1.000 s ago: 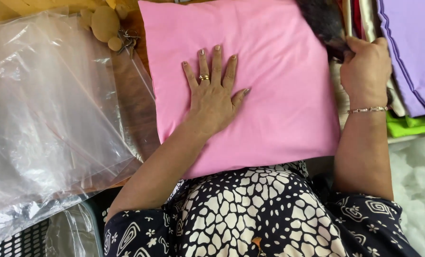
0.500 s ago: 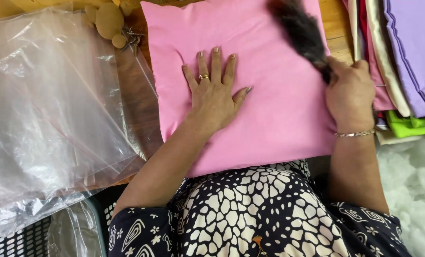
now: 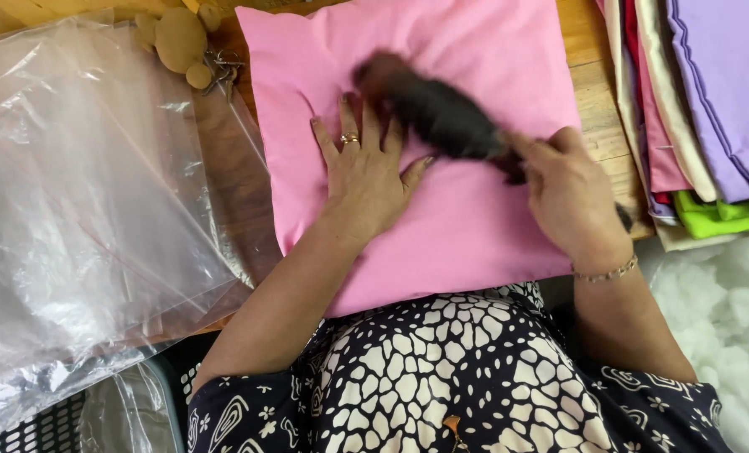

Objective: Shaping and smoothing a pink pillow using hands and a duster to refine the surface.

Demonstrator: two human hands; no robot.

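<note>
**Brush over the pink cushion, left hand pinning it flat**

My right hand [image 3: 572,201] is closed around the handle of a dark, bristly brush [image 3: 437,113]; the head is blurred, so I cannot make out its bristles. The brush's long axis runs on a slant, from my right hand up and leftward across the pink cushion [image 3: 467,226], its far tip ending just above the fingertips of my left hand [image 3: 366,172]. That left hand lies spread wide and flat, palm down on the cushion near its middle, holding nothing. So the brush head lies just to the right of my left hand, nearly touching the fingers, and the right hand is the one that has it.

The cushion sits on the wooden worktop [image 3: 597,101] at its near edge, against my lap. Toward the left edge lies a heap of clear plastic bags [image 3: 89,193]; along the right edge a stack of folded coloured fabrics [image 3: 710,109], with white stuffing [image 3: 718,294] at the near right corner.
</note>
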